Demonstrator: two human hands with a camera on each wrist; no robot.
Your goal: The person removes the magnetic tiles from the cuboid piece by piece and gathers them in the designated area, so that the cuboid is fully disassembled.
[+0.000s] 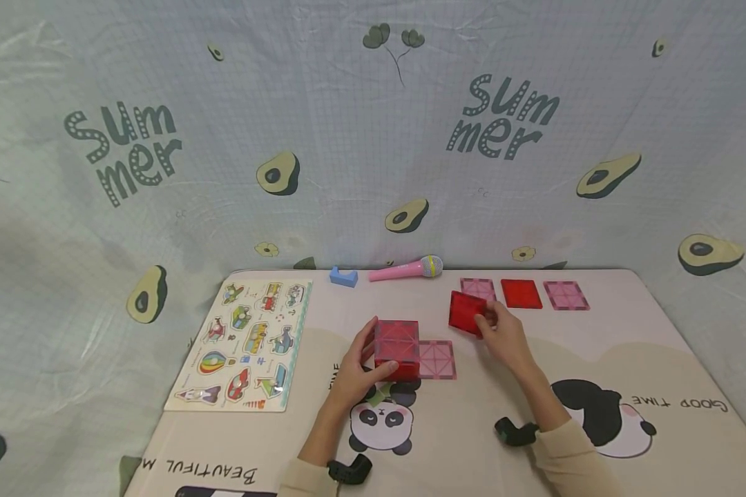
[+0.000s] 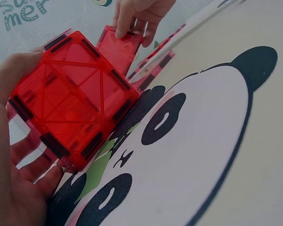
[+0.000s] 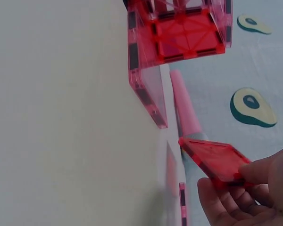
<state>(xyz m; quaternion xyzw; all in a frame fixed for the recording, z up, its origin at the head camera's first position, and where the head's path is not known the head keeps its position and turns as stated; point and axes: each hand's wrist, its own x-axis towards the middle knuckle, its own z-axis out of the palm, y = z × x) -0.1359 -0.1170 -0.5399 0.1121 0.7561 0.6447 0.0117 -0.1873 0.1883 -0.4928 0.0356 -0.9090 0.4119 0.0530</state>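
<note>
My left grip curls round the left side of the red-and-pink tile box, thumb against its near red wall. My right grip pinches a red tile at its right edge, holding it raised and tilted above the table, to the right of the box and apart from it; a pink tile lies flat just beside the box's right side.
</note>
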